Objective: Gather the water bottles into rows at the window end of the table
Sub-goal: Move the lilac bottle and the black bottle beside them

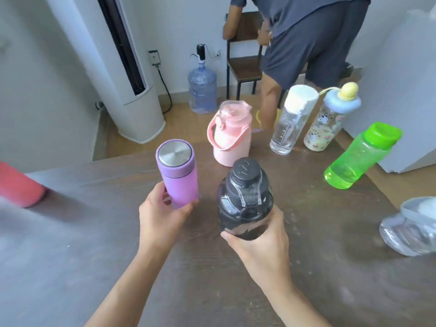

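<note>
My left hand grips the base of a purple flask with a steel lid. My right hand holds a dark smoky bottle with a black cap. Both bottles are upright over the brown table. Along the far edge stand a pink jug with a handle, a clear bottle with a white cap, and a patterned bottle with a blue and yellow top. A green bottle stands right of them. A red bottle sits at the left edge, a clear one at the right edge.
Beyond the table a person bends over a dark chair. A large blue water jug with a pump stands on the floor beside a tall white air conditioner. A white cabinet lies at the right.
</note>
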The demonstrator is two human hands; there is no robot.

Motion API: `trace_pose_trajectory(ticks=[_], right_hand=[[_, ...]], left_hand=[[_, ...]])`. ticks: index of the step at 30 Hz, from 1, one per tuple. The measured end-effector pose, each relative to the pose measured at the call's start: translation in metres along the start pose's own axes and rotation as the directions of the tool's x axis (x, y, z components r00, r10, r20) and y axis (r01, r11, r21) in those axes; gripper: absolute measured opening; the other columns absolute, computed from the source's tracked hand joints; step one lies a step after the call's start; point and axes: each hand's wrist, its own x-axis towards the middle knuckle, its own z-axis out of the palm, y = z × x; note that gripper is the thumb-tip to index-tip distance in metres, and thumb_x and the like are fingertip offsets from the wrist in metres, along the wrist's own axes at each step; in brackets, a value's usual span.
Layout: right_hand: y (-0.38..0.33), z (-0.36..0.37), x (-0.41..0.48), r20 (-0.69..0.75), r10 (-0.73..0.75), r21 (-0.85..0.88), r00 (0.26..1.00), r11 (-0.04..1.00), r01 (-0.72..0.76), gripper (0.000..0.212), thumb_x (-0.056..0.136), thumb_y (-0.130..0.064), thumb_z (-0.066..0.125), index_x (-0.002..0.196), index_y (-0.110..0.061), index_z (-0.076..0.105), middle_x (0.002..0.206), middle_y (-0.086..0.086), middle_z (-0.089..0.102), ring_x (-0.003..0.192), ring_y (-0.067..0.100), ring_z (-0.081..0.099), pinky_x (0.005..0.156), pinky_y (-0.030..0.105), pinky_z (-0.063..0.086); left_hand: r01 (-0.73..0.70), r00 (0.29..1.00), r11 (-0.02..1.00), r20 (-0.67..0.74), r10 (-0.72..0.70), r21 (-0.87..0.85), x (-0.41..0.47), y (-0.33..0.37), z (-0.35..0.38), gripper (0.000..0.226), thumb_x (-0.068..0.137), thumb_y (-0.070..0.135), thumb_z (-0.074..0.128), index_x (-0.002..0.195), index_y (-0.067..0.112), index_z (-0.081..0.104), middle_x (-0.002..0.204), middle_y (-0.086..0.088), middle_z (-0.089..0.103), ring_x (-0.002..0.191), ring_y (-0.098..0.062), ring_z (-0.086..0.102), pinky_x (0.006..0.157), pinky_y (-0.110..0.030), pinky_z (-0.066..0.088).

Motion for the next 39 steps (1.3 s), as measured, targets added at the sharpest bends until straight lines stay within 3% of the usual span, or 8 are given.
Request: trace_pose_trajectory(ticks=[5,9,13,15,20,26,30,39], right_hand=[[-0.048,0.089,-0.033,0.166,-0.081,0.031,0.983,0.997,0.077,0.099,0.040,-0.056,0.094,0.119,-0.070,0.035,0.124,-0.043,0.051,0.115,-0.017,0.053,0.089,0.016,0.044],[-0.085,0.158,-0.068,0.293,-0.114,0.056,0.949,0.993,0.102,0.102,0.041,-0.056,0.095,0.129,-0.052,0.043,0.123,-0.029,0.059,0.116,-0.007,0.058,0.095,0.026,0.051],[-0.121,0.222,-0.108,0.384,-0.166,0.071,0.909,0.986,0.150,0.102,0.041,-0.056,0.095,0.128,-0.047,0.044,0.120,-0.028,0.061,0.114,-0.005,0.059,0.096,0.030,0.053],[-0.136,0.251,-0.125,0.424,-0.182,0.080,0.887,0.983,0.164,0.101,0.041,-0.056,0.094,0.128,-0.047,0.044,0.120,-0.027,0.061,0.114,-0.005,0.059,0.095,0.029,0.053],[-0.168,0.311,-0.159,0.479,-0.210,0.092,0.853,0.978,0.188,0.100,0.039,-0.057,0.093,0.126,-0.047,0.045,0.118,-0.028,0.062,0.109,-0.008,0.060,0.088,0.020,0.051],[-0.191,0.360,-0.180,0.481,-0.232,0.081,0.846,0.972,0.220,0.101,0.038,-0.060,0.092,0.126,-0.043,0.046,0.117,-0.022,0.065,0.110,0.000,0.064,0.090,0.028,0.054],[-0.192,0.375,-0.181,0.486,-0.231,0.066,0.843,0.971,0.228,0.101,0.038,-0.059,0.092,0.127,-0.041,0.047,0.117,-0.021,0.064,0.111,0.002,0.064,0.092,0.031,0.056],[-0.183,0.388,-0.172,0.447,-0.221,0.055,0.867,0.974,0.220,0.103,0.039,-0.056,0.094,0.128,-0.041,0.044,0.119,-0.023,0.058,0.114,0.003,0.060,0.092,0.024,0.048]], left_hand=[[0.078,0.988,0.996,-0.140,-0.072,0.042,-0.005,-0.055,-0.108,0.038,0.066,0.028,0.096,0.093,0.035,0.070,0.092,0.034,0.074,0.088,0.012,0.069,0.062,0.000,0.044],[0.139,0.959,0.989,-0.258,-0.121,0.053,-0.015,-0.096,-0.195,0.036,0.068,0.026,0.096,0.090,0.035,0.068,0.090,0.034,0.073,0.086,0.013,0.069,0.063,-0.001,0.045],[0.199,0.915,0.979,-0.366,-0.171,0.041,-0.031,-0.133,-0.273,0.036,0.068,0.023,0.096,0.087,0.034,0.067,0.091,0.036,0.073,0.085,0.013,0.069,0.061,-0.005,0.047],[0.228,0.887,0.973,-0.416,-0.200,0.019,-0.039,-0.151,-0.307,0.036,0.068,0.024,0.096,0.089,0.034,0.069,0.093,0.033,0.073,0.086,0.011,0.070,0.064,-0.012,0.052],[0.256,0.834,0.967,-0.501,-0.231,-0.020,-0.049,-0.185,-0.374,0.035,0.067,0.024,0.094,0.091,0.033,0.071,0.089,0.035,0.074,0.082,0.015,0.069,0.059,-0.001,0.046],[0.309,0.811,0.951,-0.517,-0.274,-0.021,-0.034,-0.217,-0.422,0.040,0.067,0.025,0.094,0.102,0.025,0.075,0.090,0.013,0.080,0.081,0.005,0.073,0.064,-0.009,0.050],[0.314,0.817,0.949,-0.499,-0.290,-0.037,-0.021,-0.228,-0.433,0.043,0.064,0.024,0.095,0.103,0.026,0.076,0.090,0.015,0.079,0.078,0.014,0.069,0.059,-0.001,0.044],[0.303,0.847,0.953,-0.452,-0.281,-0.024,0.006,-0.242,-0.427,0.047,0.065,0.027,0.097,0.106,0.025,0.075,0.092,0.016,0.078,0.081,0.018,0.067,0.061,-0.001,0.044]])
